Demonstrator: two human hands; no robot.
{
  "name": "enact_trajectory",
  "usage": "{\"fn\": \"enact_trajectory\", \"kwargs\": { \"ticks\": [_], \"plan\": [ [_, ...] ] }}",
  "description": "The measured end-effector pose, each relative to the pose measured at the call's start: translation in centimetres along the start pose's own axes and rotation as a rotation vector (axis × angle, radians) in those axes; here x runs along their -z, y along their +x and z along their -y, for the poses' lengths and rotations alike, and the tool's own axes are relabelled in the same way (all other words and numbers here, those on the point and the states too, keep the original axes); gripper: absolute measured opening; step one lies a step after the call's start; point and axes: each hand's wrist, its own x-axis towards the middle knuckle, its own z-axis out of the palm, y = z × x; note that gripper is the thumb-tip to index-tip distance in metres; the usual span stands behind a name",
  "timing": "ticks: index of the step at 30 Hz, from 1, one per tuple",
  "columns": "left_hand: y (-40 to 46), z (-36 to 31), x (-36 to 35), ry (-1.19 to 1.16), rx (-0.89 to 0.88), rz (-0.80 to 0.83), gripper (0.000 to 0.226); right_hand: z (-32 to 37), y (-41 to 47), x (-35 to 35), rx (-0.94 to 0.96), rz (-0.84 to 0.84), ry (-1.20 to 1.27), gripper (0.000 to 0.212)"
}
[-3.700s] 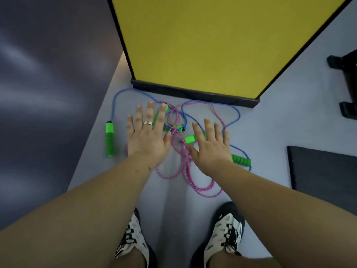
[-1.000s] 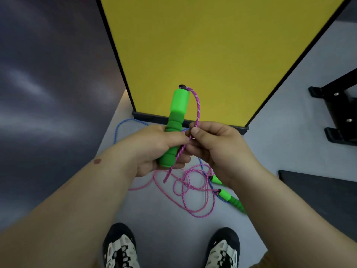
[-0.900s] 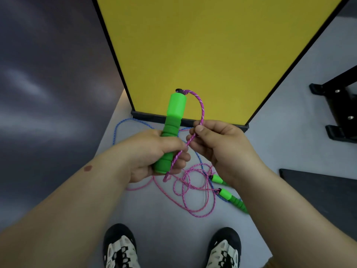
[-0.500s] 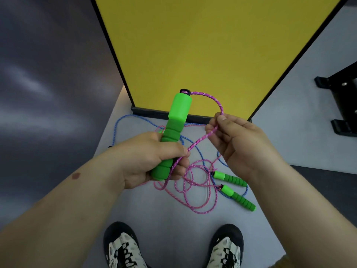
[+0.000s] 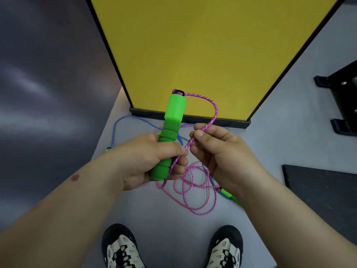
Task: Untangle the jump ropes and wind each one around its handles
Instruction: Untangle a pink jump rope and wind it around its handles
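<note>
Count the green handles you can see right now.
3: one green handle gripped in the left hand, one on the floor under the right wrist, a sliver left of the left hand. Another may be hidden.

We lose most of one green handle (image 5: 229, 196) under the right forearm (image 5: 270, 200). Another handle (image 5: 107, 149) barely peeks out beside the left hand (image 5: 146, 161).

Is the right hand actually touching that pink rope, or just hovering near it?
Touching. The head view shows the right hand pinching the pink rope between thumb and fingertips, just below the loop that arcs from the top of the green handle.
</note>
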Motion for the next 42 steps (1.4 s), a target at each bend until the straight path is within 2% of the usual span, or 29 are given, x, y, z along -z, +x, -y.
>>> {"fn": "enact_trajectory", "kwargs": {
  "ticks": [11, 14, 17, 22, 26, 36, 39, 42],
  "plan": [
    [-0.1, -0.1, 0.0, 0.018, 0.009, 0.019, 0.012, 1.5, 1.0, 1.6, 0.07, -0.178, 0.133, 0.009],
    [0.0, -0.1, 0.1, 0.005, 0.006, 0.01, 0.012, 1.0, 0.7, 1.2, 0.013, -0.103, 0.106, 0.011],
    [0.0, -0.1, -0.1, 0.0, 0.002, -0.008, 0.012, 0.2, 0.0, 0.5, -0.041, 0.028, -0.022, 0.013],
    [0.1, -0.1, -0.2, -0.001, 0.008, -0.033, 0.011, -0.3, -0.4, 0.0, -0.004, 0.125, -0.223, 0.012],
    [0.0, -0.2, -0.3, 0.007, 0.019, -0.021, 0.011, -0.1, -0.3, 0.1, 0.011, 0.084, -0.178, 0.013],
    [0.0, -0.2, -0.1, 0.04, 0.028, 0.027, 0.008, 1.7, 0.7, 1.5, 0.122, -0.186, 0.032, 0.006],
    [0.0, -0.1, -0.1, 0.04, 0.026, 0.03, 0.007, 1.5, 0.7, 1.4, 0.106, -0.174, 0.052, 0.005],
    [0.0, -0.1, -0.1, 0.024, 0.026, 0.025, 0.008, 1.1, 0.3, 1.0, 0.051, -0.079, 0.013, 0.007]
  ]
}}
